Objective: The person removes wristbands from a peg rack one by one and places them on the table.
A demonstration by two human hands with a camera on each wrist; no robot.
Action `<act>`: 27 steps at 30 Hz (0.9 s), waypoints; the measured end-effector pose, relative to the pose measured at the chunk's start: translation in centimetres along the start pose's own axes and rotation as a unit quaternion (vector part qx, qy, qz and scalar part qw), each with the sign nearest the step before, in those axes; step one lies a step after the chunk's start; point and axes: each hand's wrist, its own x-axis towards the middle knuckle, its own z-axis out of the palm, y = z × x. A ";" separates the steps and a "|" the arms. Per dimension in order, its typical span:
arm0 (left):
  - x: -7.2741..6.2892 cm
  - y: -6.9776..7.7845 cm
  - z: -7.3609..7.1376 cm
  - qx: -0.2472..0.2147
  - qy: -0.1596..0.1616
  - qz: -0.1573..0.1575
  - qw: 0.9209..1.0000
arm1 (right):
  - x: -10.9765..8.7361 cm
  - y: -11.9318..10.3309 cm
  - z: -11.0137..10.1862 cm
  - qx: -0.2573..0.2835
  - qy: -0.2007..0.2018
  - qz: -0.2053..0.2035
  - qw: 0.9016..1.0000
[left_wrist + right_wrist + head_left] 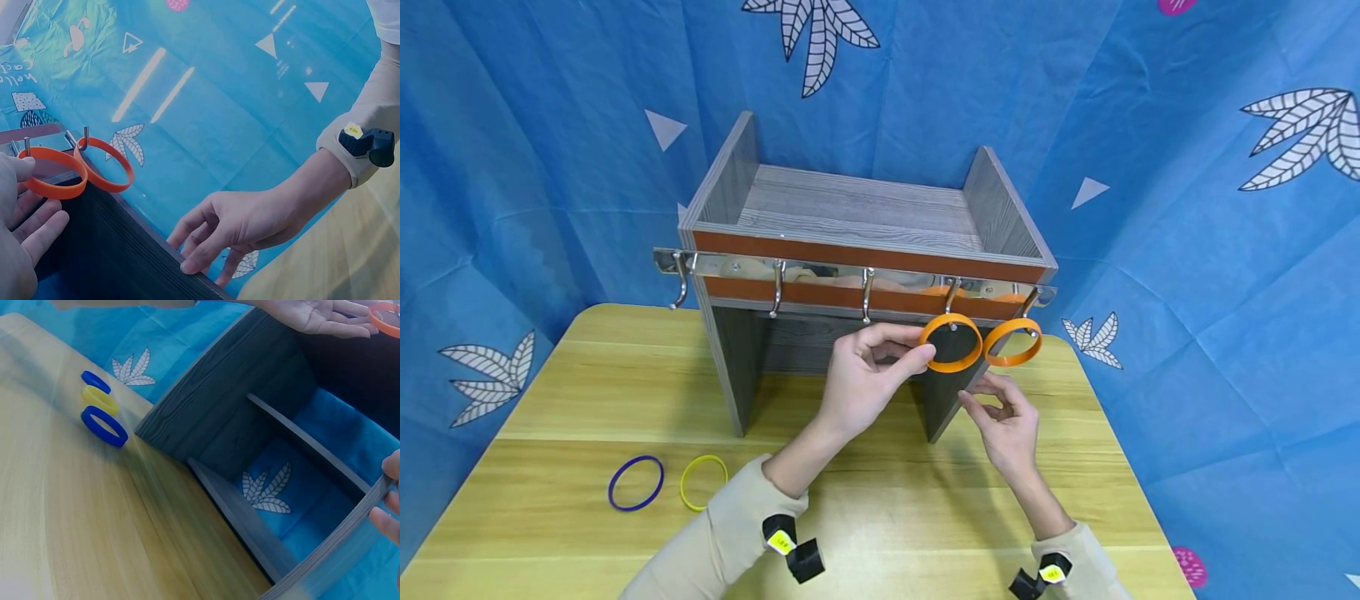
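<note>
My left hand (868, 375) pinches the left rim of an orange ring (931, 360), which loops round the fourth hook (953, 296) on the shiny metal rail. Beside it a second orange ring (1013, 361) hangs from the hook (1032, 300) at the rail's right end. Lower down, my right hand (1011, 425) grips the front edge of the grey wooden shelf's right side panel (147, 250), thumb on one face and fingers on the other. In the right wrist view, those fingers (390, 522) show at the panel's edge.
The rail (827, 273) runs across the shelf front, its three left hooks bare. On the wooden table (572, 375), left of the shelf, lie a yellow ring (100, 400) and two blue rings (95, 382), one partly hidden in the head view. A blue patterned cloth (917, 92) hangs behind.
</note>
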 end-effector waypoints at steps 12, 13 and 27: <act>0.0 0.4 -0.1 -0.005 0.002 0.013 1.000 | 0.0 0.0 -0.1 -0.001 0.000 -0.005 1.000; 0.0 0.5 -0.1 -0.006 0.003 0.016 1.000 | 0.0 0.0 -0.1 -0.002 0.000 -0.005 1.000; 0.0 1.1 0.0 -0.027 0.014 0.037 0.999 | 0.1 -0.2 0.0 0.000 -0.001 -0.006 1.000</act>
